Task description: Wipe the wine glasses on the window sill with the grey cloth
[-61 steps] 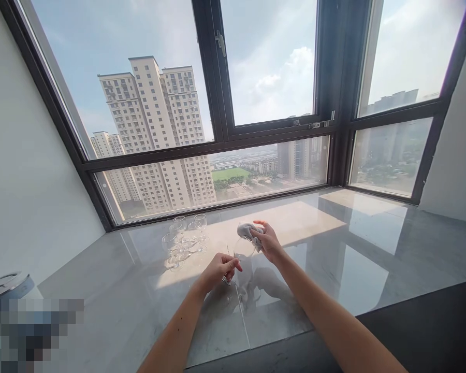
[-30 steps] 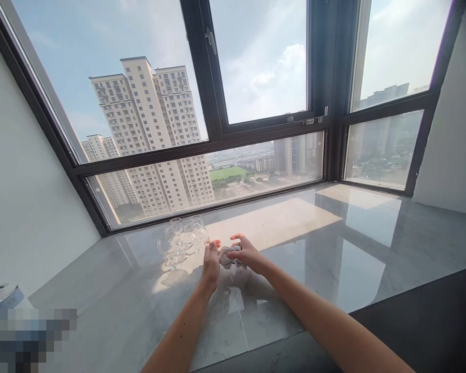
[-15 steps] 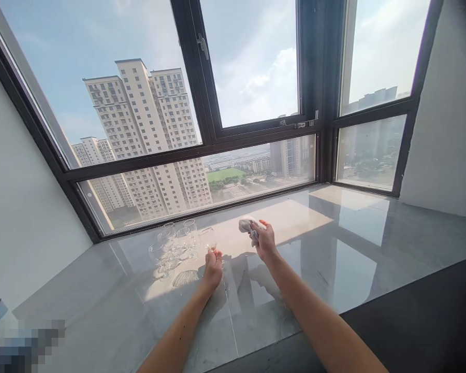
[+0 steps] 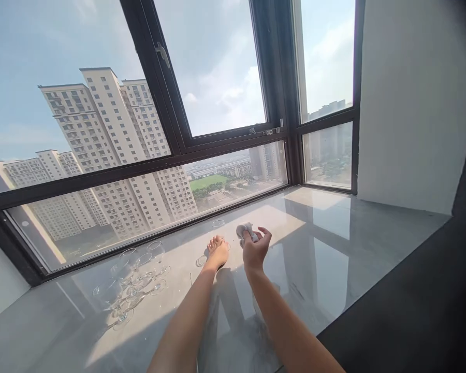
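My left hand [image 4: 217, 252] is closed around a clear wine glass, whose rim [image 4: 218, 224] shows faintly above the fingers; most of the glass is hidden behind the hand. Close beside it, my right hand [image 4: 256, 247] grips a crumpled greyish-white cloth [image 4: 245, 231], thumb pressed on it and the other fingers curled. The cloth and the glass are apart. Farther left, several clear stemmed wine glasses [image 4: 145, 267] stand upright in a cluster on the sunlit sill.
The wide grey polished sill [image 4: 233, 342] carries bright sun patches and reflections. Dark-framed windows [image 4: 233, 142] rise behind it, meeting in a corner at the right. A white wall [image 4: 407, 114] bounds the right side, and the sill's front edge drops to a dark area.
The view has turned right, so the glass cluster sits farther left. My left hand has carried its wine glass away from the cluster, closer to the cloth in my right hand.
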A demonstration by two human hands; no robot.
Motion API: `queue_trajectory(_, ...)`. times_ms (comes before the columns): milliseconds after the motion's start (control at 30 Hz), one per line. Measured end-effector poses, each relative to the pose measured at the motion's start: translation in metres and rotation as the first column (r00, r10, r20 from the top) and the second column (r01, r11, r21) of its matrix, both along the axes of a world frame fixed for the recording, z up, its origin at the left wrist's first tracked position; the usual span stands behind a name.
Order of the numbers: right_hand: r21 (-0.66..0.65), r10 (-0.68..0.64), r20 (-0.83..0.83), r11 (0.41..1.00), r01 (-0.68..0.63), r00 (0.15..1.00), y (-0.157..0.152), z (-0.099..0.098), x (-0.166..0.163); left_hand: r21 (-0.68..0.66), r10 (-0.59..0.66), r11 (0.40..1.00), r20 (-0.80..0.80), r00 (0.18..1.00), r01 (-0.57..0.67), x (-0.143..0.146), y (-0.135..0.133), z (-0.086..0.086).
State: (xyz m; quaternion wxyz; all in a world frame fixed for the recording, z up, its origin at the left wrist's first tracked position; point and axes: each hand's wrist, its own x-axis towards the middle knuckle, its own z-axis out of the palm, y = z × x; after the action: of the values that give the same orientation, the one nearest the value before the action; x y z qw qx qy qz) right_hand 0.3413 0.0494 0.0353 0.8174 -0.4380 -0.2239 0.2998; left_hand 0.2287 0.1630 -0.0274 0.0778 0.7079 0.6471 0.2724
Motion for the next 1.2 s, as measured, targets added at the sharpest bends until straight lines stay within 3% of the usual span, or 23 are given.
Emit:
queue_trajectory(200, 0.003, 0.007, 0.054, 1.000, -0.007, 0.998, 0.002, -0.001, -0.007, -0.010, 0.033, 0.999, -0.061, 0.998, -0.034, 0.010, 0.029, 0.008)
queue_trajectory(367, -0.034, 0.029, 0.096, 0.999, -0.026, 0.995, -0.001, -0.002, -0.010, 0.090, 0.089, 0.992, 0.034, 0.996, -0.091, 0.007, 0.019, 0.014)
queue_trajectory(533, -0.030, 0.088, 0.137, 0.996, -0.084, 0.987, -0.002, -0.005, -0.018, 0.234, 0.026, 0.970, 0.195, 0.980, -0.072, -0.022, -0.035, 0.014)
queue_trajectory(667, -0.048, 0.119, 0.199, 0.993, -0.112, 0.973, -0.005, -0.009, -0.022, 0.448, -0.126, 0.891, 0.099, 0.987, 0.069, -0.054, -0.099, 0.021)
queue_trajectory(733, -0.081, 0.139, 0.222, 0.989, -0.124, 0.965, -0.006, -0.013, -0.021, 0.556, -0.114, 0.827, 0.027, 0.993, 0.080, -0.073, -0.125, 0.027)
queue_trajectory(800, -0.105, 0.153, 0.245, 0.986, -0.130, 0.957, -0.005, -0.017, -0.020, 0.662, -0.014, 0.749, 0.023, 1.000, -0.005, -0.097, -0.144, 0.035)
queue_trajectory(900, -0.127, 0.166, 0.284, 0.983, -0.135, 0.944, -0.004, -0.022, -0.018, 0.774, 0.200, 0.576, 0.178, 0.964, -0.262, -0.146, -0.161, 0.045)
queue_trajectory(967, -0.141, 0.160, 0.311, 0.983, -0.121, 0.937, -0.003, -0.024, -0.018, 0.775, 0.319, 0.453, 0.321, 0.892, -0.441, -0.180, -0.170, 0.048)
queue_trajectory(1033, -0.152, 0.149, 0.335, 0.983, -0.102, 0.930, -0.002, -0.025, -0.019, 0.703, 0.410, 0.373, 0.461, 0.787, -0.606, -0.207, -0.177, 0.049)
queue_trajectory(1100, -0.157, 0.145, 0.355, 0.983, -0.094, 0.923, -0.001, -0.026, -0.021, 0.562, 0.482, 0.384, 0.554, 0.679, -0.732, -0.222, -0.181, 0.046)
queue_trajectory(1200, -0.154, 0.166, 0.392, 0.982, -0.113, 0.905, -0.001, -0.027, -0.023, 0.294, 0.578, 0.506, 0.583, 0.571, -0.811, -0.228, -0.180, 0.038)
